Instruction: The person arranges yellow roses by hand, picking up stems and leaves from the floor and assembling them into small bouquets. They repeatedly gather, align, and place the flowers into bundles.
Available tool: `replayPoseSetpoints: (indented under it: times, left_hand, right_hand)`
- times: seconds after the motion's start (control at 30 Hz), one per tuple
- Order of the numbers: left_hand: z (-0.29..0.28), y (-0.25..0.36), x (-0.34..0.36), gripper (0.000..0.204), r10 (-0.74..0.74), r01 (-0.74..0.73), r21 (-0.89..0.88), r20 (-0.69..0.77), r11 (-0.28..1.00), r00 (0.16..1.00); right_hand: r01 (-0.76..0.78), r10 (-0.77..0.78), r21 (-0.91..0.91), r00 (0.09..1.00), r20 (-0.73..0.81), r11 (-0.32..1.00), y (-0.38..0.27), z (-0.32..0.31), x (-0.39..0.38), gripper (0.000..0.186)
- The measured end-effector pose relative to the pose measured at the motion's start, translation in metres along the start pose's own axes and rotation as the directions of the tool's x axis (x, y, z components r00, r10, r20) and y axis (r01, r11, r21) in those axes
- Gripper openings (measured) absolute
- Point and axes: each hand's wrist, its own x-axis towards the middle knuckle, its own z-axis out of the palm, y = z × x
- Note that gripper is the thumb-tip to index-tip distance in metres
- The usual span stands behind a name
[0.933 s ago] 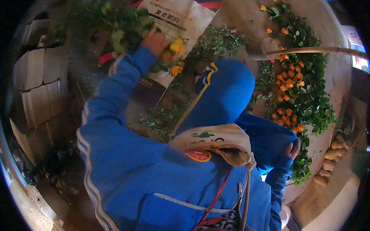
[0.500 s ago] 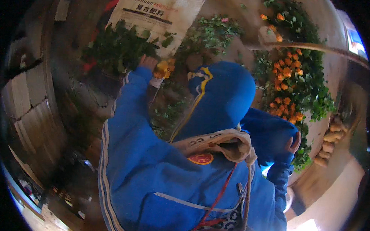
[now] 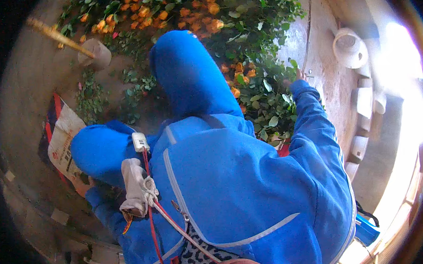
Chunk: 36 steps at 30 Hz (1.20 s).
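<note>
My right arm reaches out to the right, and my right hand (image 3: 298, 78) is at the edge of a leafy bunch of orange roses (image 3: 268, 99). Leaves and blur cover most of its fingers, so its grip does not show. My left forearm (image 3: 97, 200) goes down beside my left knee, near the white printed sack (image 3: 64, 141). The left hand itself is mostly hidden there. Both my knees are bent, in blue trousers, with the rose bunch by my right thigh.
More orange roses (image 3: 141, 11) with leafy stems lie ahead. A wooden stick (image 3: 61, 36) meets a pale round block (image 3: 95, 53) at the left. Cut greenery (image 3: 91, 97) lies on the floor. White buckets (image 3: 349, 48) stand along the right side.
My view has swung to the right. My right hand has left my knee and reached the rose bunch. My left hand has gone from the leaves on the sack to beside my left knee.
</note>
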Motion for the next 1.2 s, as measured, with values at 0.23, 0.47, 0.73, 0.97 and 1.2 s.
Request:
replayPoseSetpoints:
  times: [0.23,0.47,0.73,0.97,1.2]
  left_hand:
    - [-0.149,0.113,0.002,0.040,0.231,-0.525,-0.309,-0.644,0.793,0.729]
    - [-0.180,0.229,-0.012,0.032,0.471,-0.648,-0.247,-0.510,0.721,0.719]
    - [-0.178,0.233,-0.016,0.028,0.489,-0.635,-0.215,-0.474,0.742,0.732]
    - [-0.177,0.230,-0.017,0.026,0.497,-0.628,-0.170,-0.472,0.760,0.729]
    - [-0.178,0.234,-0.014,0.025,0.512,-0.644,-0.152,-0.483,0.750,0.710]
  right_hand:
    - [0.471,-0.464,-0.059,0.880,0.103,0.880,-0.023,0.069,0.003,0.074]
    - [0.562,-0.558,-0.012,0.824,0.093,0.827,-0.064,0.118,0.082,0.022]
    - [0.695,-0.658,-0.159,0.717,0.229,0.701,-0.103,0.186,0.116,0.025]
    - [0.555,-0.539,0.041,0.784,0.306,0.831,-0.097,0.124,0.132,0.022]
    - [0.394,-0.436,0.186,0.803,0.407,0.900,-0.063,0.039,0.094,0.048]
